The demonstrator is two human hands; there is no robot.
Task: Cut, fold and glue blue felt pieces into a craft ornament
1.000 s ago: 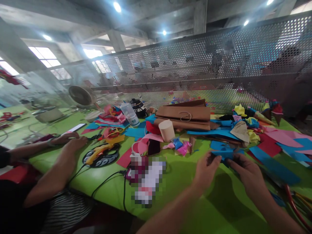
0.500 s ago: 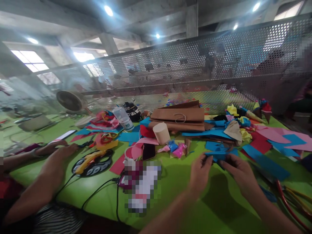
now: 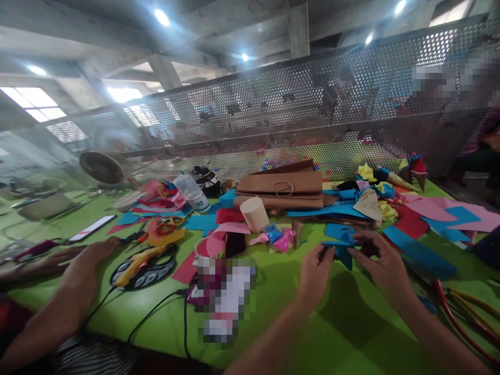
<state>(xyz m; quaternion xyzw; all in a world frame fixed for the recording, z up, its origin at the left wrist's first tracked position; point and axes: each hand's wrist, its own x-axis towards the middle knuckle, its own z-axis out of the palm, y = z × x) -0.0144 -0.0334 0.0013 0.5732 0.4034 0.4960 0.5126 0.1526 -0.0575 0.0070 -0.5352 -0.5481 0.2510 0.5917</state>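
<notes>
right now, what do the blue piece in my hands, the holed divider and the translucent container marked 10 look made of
Blue piece: probably paper or card, matte, with thin, flat edges. Divider: likely metal, dull grey, with regular punched holes. Container: seemingly plastic, smooth, judging by its cloudy translucence.

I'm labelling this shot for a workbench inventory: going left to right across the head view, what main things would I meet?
White-screened phone → yellow corded tool → clear plastic bottle → cream roll → shiny pink packet → left hand → held blue paper → right hand → red handle
</notes>
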